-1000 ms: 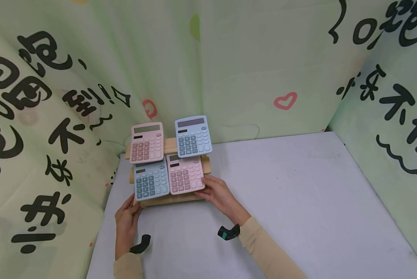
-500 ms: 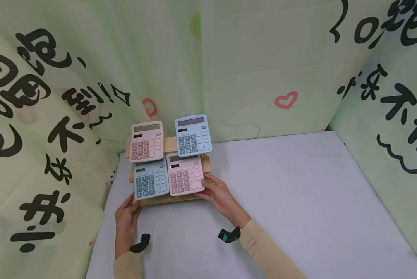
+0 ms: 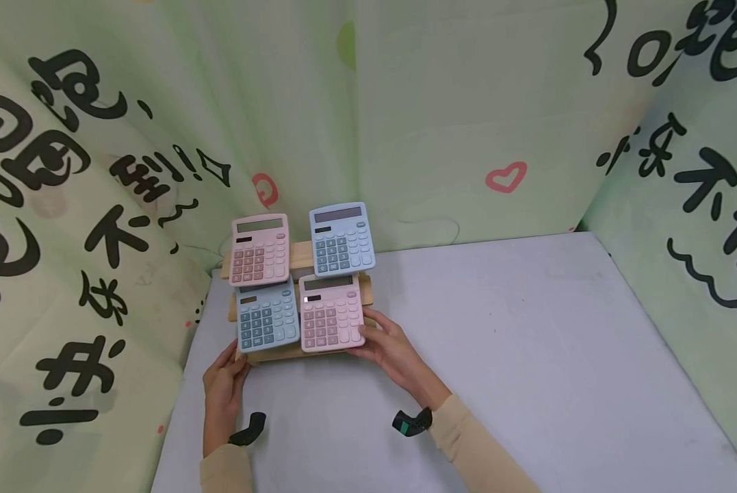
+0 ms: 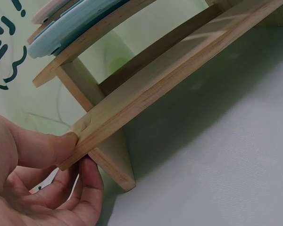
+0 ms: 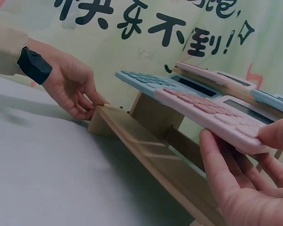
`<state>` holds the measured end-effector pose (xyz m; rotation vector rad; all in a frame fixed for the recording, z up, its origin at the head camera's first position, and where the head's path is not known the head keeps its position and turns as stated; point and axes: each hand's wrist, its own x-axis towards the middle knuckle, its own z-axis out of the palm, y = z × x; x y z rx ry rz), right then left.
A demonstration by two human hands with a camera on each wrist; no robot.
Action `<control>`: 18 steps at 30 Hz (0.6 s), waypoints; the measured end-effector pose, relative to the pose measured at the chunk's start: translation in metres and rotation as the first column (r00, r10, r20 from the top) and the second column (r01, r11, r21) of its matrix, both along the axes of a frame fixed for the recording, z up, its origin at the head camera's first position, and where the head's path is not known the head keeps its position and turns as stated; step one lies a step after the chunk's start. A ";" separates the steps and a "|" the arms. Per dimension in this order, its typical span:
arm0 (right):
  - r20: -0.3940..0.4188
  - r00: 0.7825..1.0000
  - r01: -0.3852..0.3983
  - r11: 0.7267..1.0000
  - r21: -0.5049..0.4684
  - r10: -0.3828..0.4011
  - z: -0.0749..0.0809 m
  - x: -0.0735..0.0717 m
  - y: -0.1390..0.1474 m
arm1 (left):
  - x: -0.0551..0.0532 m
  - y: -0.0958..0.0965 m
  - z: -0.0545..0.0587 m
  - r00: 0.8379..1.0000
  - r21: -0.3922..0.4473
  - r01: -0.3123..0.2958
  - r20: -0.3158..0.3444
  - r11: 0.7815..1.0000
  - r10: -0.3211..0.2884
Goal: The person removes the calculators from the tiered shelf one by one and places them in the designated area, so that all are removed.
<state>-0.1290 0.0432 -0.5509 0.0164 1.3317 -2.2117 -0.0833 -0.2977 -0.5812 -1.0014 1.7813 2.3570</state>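
A tiered wooden stand (image 3: 282,355) carries calculators in two rows. My left hand (image 3: 222,387) pinches the corner of its lowest board (image 4: 146,87), thumb on top and fingers beneath, as the left wrist view shows. With my right hand (image 3: 399,359) I hold the front pink calculator (image 3: 332,315) by its right side; in the right wrist view the thumb lies on the edge of this calculator (image 5: 221,122) and the fingers are under it. Beside it, on the left, lies a blue calculator (image 3: 268,318). Behind are another pink calculator (image 3: 260,250) and a light blue calculator (image 3: 342,239).
The stand is at the back left of a white-covered table (image 3: 516,356), close to the green curtain (image 3: 442,137) printed with black characters. More printed cloth (image 3: 682,171) hangs along the right side. The table surface extends to the right of the stand.
The front pink calculator has shifted slightly right and toward me with my right hand, and a small gap now separates it from the front blue one. My left hand stays put.
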 end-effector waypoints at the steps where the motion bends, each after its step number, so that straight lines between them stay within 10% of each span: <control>1: -0.001 1.000 0.002 1.000 0.003 -0.002 0.000 0.001 0.001 | 0.000 0.000 0.000 1.000 0.001 0.000 -0.002 1.000 0.000; 18: -0.009 1.000 0.021 1.000 0.007 -0.021 -0.004 0.013 0.027 | 0.000 0.001 0.001 1.000 0.012 -0.019 0.003 1.000 0.019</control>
